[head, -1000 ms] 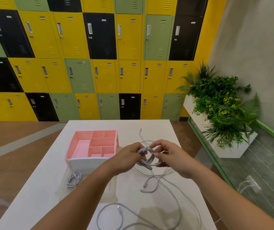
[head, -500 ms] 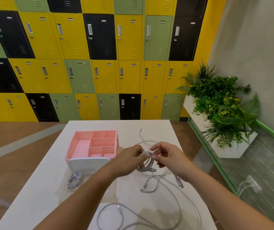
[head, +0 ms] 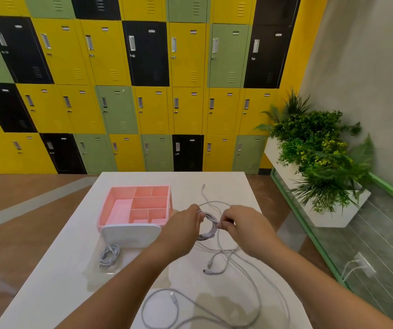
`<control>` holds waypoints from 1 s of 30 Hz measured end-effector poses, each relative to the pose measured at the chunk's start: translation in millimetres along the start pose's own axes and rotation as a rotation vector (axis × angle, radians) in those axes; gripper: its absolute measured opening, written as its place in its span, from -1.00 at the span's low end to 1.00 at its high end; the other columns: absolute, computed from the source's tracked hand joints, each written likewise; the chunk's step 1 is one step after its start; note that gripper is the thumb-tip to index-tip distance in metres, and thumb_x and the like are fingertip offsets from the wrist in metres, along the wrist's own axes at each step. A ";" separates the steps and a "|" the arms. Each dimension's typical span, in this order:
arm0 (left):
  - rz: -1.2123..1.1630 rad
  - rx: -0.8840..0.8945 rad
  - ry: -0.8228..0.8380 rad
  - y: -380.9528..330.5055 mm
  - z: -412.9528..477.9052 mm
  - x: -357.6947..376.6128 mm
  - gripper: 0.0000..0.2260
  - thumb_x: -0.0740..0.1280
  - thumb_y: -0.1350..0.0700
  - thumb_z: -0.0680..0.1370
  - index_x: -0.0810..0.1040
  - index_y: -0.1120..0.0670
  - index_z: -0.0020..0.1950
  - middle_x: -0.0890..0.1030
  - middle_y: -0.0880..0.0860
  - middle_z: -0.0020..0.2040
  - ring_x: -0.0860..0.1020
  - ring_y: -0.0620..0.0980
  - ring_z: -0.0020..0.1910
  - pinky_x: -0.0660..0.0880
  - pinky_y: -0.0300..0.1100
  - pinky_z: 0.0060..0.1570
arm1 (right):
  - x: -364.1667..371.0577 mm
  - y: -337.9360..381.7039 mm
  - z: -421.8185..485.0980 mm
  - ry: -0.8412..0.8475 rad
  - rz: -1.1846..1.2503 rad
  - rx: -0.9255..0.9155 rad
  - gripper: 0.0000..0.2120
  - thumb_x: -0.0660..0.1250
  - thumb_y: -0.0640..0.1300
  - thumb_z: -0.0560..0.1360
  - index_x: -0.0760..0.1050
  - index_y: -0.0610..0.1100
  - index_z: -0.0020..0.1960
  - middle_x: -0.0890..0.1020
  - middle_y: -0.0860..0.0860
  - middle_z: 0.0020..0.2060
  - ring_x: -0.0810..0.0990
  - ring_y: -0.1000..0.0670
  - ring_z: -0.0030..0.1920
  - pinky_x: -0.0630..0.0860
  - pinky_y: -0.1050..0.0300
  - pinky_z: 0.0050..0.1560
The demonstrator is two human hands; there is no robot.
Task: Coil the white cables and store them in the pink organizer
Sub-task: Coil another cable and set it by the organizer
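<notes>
- the left hand (head: 186, 224) is held above the table, with its fingers curled round the left side of the coiled white cable (head: 211, 227).
- the right hand (head: 245, 224) is held just beside it, with thumb and fingers pinched on the right side of the same coil.
- the coil is held upright between the two hands, clear of the table surface, with several turns bunched together.
- loose white cable (head: 258, 302) is laid under and around the hands in wide loops that reach toward the near edge; which strand runs into the coil cannot be told.
- one connector end (head: 208, 271) is laid just below the hands, a second (head: 173, 297) nearer the near edge, and a third (head: 203, 185) toward the far edge.
- the pink organizer (head: 106, 205) is placed on the table near the left hand, on its left side; it is divided into several compartments, and a white panel (head: 130, 235) is fitted at its near side.
- a bundled white cable (head: 109, 255) is laid on the table just in front of that panel, outside the organizer.
- all items are carried by the white table (head: 43, 288).
- a wall of yellow, green and black lockers (head: 148, 110) is seen behind the table.
- a white planter (head: 333, 217) with green plants is seen at the right.
</notes>
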State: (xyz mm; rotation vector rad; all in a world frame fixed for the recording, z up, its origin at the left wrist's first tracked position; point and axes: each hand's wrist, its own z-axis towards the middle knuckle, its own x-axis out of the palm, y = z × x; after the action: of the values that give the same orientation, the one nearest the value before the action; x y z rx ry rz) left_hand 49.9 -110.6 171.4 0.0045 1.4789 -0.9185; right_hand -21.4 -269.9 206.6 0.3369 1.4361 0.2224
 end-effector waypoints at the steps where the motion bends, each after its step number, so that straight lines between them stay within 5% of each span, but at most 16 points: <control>1: 0.020 0.013 0.003 1.0 -1.2 0.3 -0.72 0.00 -0.04 0.68 0.42 0.07 0.00 0.54 0.04 -0.24 0.50 0.07 -0.27 0.41 -0.02 -0.27 | -3.4 0.5 1.5 -0.008 -0.029 -0.023 -0.76 0.26 0.09 0.56 0.57 -0.05 -0.09 0.55 0.06 -0.17 0.51 0.01 -0.13 0.37 0.12 -0.20; 6: 0.024 0.070 -0.006 -3.7 -0.7 -6.8 -0.72 0.01 -0.05 0.68 0.41 0.08 0.01 0.58 0.06 -0.19 0.52 0.06 -0.26 0.46 0.03 -0.24 | -17.8 -7.0 6.2 -0.046 0.023 -0.049 -0.79 0.33 0.03 0.53 0.61 -0.10 -0.09 0.57 0.02 -0.16 0.57 0.00 -0.20 0.47 0.09 -0.12; 11: -0.184 0.078 -0.037 -13.2 -3.3 -14.0 -0.73 0.00 -0.07 0.66 0.39 0.03 -0.05 0.47 -0.08 -0.29 0.39 -0.12 -0.36 0.27 -0.20 -0.39 | -6.5 -17.9 2.1 -0.222 0.309 -0.084 -0.92 0.42 -0.14 0.49 0.61 -0.08 -0.19 0.59 0.06 -0.23 0.60 0.12 -0.33 0.51 0.20 -0.22; 16: -0.404 0.029 -0.139 -27.3 -6.1 -5.1 -0.74 0.00 -0.06 0.67 0.36 -0.01 -0.11 0.42 -0.08 -0.31 0.34 -0.13 -0.35 0.27 -0.19 -0.33 | 8.8 -11.6 -3.8 -0.326 0.855 0.142 -0.89 0.35 -0.25 0.53 0.62 -0.12 -0.14 0.65 -0.05 -0.21 0.68 0.00 -0.21 0.63 0.13 -0.12; 21: -0.464 -0.042 -0.262 -44.9 -3.9 2.4 -0.75 0.00 -0.01 0.68 0.39 0.07 0.00 0.45 -0.09 -0.29 0.42 -0.15 -0.34 0.33 -0.37 -0.39 | 14.9 8.9 -10.2 -0.176 1.379 0.294 -0.74 0.18 -0.07 0.63 0.61 -0.16 0.06 0.70 -0.13 -0.06 0.68 -0.06 0.02 0.57 0.06 0.10; 25: -0.464 -0.065 -0.253 -46.2 -0.7 7.0 -0.75 0.00 -0.03 0.67 0.38 0.06 0.01 0.50 -0.10 -0.22 0.49 -0.14 -0.25 0.33 -0.38 -0.38 | 15.6 14.1 -12.8 -0.131 1.347 0.241 -0.81 0.32 -0.19 0.55 0.60 -0.09 0.14 0.66 -0.13 0.04 0.67 -0.07 0.04 0.59 0.04 0.13; 30: -0.418 -0.012 -0.284 -36.7 5.7 9.6 -0.73 0.02 -0.05 0.67 0.43 0.02 -0.05 0.54 -0.09 -0.19 0.50 -0.12 -0.18 0.33 -0.25 -0.29 | 11.3 12.4 -10.7 -0.171 1.406 0.317 -0.80 0.34 -0.30 0.52 0.60 -0.12 0.10 0.70 -0.07 -0.13 0.69 0.01 -0.10 0.56 0.14 -0.05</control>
State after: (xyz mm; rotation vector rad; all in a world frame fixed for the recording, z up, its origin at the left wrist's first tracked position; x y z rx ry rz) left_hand 33.9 -143.3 183.4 -0.4407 1.2387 -1.1906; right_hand -30.0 -253.4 199.5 1.5604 0.8352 1.0608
